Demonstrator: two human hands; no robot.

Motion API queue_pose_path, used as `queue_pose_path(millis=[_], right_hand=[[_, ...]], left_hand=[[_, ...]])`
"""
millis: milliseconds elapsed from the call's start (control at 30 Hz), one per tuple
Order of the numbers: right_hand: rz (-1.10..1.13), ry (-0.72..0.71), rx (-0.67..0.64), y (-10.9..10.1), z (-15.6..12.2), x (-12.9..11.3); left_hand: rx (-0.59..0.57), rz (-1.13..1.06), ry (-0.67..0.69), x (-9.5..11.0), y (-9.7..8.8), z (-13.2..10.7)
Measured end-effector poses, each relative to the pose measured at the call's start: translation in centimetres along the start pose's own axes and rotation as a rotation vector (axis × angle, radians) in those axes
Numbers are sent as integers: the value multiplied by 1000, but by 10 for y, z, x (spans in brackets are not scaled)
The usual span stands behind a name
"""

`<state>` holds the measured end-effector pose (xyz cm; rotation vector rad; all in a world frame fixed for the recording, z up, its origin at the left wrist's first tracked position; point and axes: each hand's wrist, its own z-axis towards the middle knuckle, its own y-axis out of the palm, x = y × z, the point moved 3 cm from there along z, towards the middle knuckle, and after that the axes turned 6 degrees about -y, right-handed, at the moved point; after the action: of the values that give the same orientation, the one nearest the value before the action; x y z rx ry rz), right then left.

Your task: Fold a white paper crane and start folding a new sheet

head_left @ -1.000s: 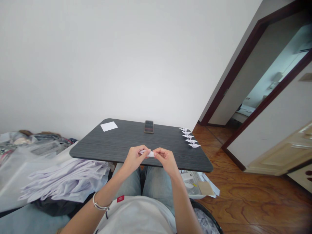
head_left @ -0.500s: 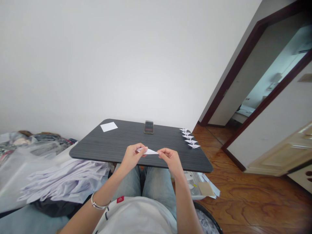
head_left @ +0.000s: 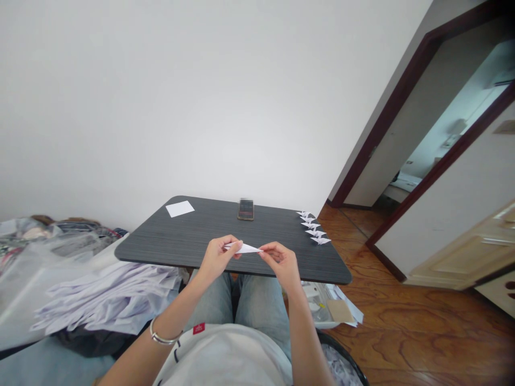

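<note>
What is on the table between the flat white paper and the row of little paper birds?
In the head view, a phone stands between the flat white paper and the paper birds; the rest of the dark table there is bare.

My dark table [head_left: 181, 238] stands against a plain white wall [head_left: 181, 96]; right, wood floor [head_left: 422, 332] runs to a dark-framed doorway [head_left: 406, 86], daylight beyond.
</note>
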<state>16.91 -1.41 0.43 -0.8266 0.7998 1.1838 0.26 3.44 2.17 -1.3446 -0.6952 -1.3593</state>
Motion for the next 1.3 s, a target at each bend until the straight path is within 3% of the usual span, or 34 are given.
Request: queue_pose_path(millis=[433, 533, 667, 767, 933, 1300], right_hand=[[-170, -162, 36, -1, 0, -8], [-68, -107, 33, 0, 1, -4], [237, 96, 55, 7, 1, 9], [319, 189, 11, 15, 1, 15], [269, 166, 96, 18, 1, 16], [54, 109, 26, 17, -1, 8]], left_hand=[[-2, -81, -22, 0, 2, -1], [-9, -88, -19, 0, 2, -1], [-14, -87, -5, 1, 6, -2], [-23, -116, -6, 2, 11, -4], [-84, -119, -7, 0, 18, -5], [-173, -18, -38, -5, 17, 0]])
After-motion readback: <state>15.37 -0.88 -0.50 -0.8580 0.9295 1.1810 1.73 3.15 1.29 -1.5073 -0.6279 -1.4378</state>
